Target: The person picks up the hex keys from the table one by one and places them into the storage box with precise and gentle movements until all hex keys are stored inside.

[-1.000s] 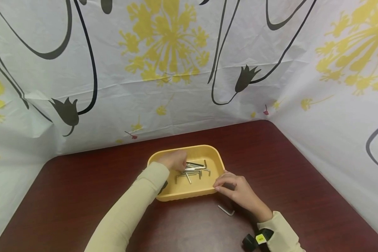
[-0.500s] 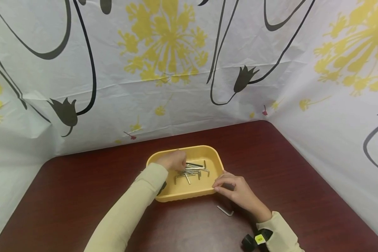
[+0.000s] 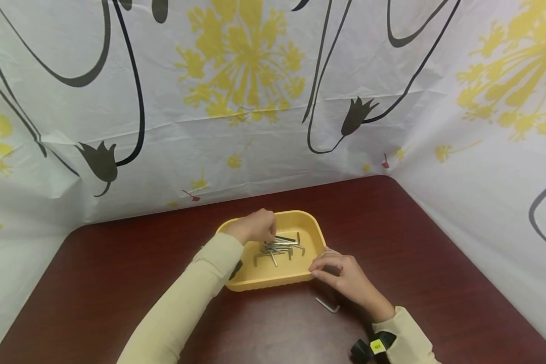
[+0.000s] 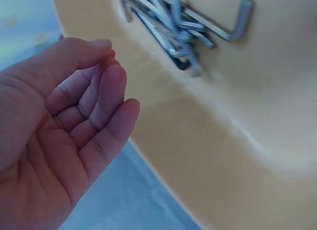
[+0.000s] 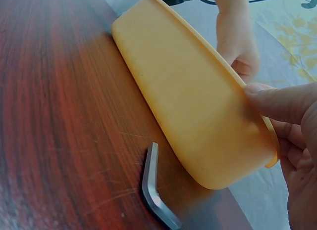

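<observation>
A yellow tray (image 3: 266,277) on the dark red table (image 3: 236,328) holds a pile of metal hex keys (image 3: 282,246), silver ones and a black one. Just above that pile, inside the far left part of the tray, is my left hand (image 3: 257,226). The left wrist view shows its fingers (image 4: 111,89) curled with the thumb tip against them, and nothing visible between. My right hand (image 3: 338,273) grips the tray's near right corner, thumb (image 5: 277,99) on the rim and other fingers beyond it. One loose hex key (image 3: 328,305) lies on the table below this hand.
Behind the table and along its sides hangs a white cloth (image 3: 273,172) printed with yellow and grey flowers. A black wrist device (image 3: 361,350) with a yellow label sits at the right sleeve.
My left hand has risen slightly and shifted a little right, away from the hex keys. The right hand, the tray and the loose hex key stay in place.
</observation>
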The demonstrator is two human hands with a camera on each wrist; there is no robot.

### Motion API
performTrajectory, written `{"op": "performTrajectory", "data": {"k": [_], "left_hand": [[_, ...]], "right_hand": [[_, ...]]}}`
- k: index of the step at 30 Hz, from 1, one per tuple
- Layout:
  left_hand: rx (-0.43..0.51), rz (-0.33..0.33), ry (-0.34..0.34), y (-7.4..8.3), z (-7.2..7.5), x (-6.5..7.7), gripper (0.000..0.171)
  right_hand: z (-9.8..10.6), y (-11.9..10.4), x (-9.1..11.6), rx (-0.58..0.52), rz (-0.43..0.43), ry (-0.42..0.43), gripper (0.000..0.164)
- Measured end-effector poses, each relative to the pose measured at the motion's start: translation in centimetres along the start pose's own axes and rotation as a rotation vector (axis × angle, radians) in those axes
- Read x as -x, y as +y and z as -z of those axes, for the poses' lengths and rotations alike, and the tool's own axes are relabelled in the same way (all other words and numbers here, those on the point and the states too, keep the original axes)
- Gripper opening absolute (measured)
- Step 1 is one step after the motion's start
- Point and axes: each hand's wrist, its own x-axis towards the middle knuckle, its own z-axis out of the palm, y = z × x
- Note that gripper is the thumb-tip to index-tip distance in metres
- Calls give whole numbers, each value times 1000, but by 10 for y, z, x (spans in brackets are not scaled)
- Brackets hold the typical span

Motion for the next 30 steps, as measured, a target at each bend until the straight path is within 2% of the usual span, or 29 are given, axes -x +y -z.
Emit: {"op": "performTrajectory", "data": {"k": [7, 12, 16, 21, 26, 30], "left_hand": [[-37, -38, 36, 24, 6, 6, 37], [-66, -92, 76, 46, 4, 14, 31], [-80, -91, 82, 63, 0, 24, 22], [-121, -122, 103, 78, -11, 34, 8], [-137, -166, 132, 89, -27, 41, 6], [-137, -180, 142, 97, -35, 46, 8]], "right_hand": [[2, 0, 2, -4, 7, -3, 15], [6, 0, 6, -4, 17, -10, 15], [8, 2, 8, -10, 24, -15, 16], [7, 4, 8, -17, 65, -8, 17], [7, 5, 7, -16, 69, -2, 17], [6, 5, 7, -11, 80, 3, 18]]}}
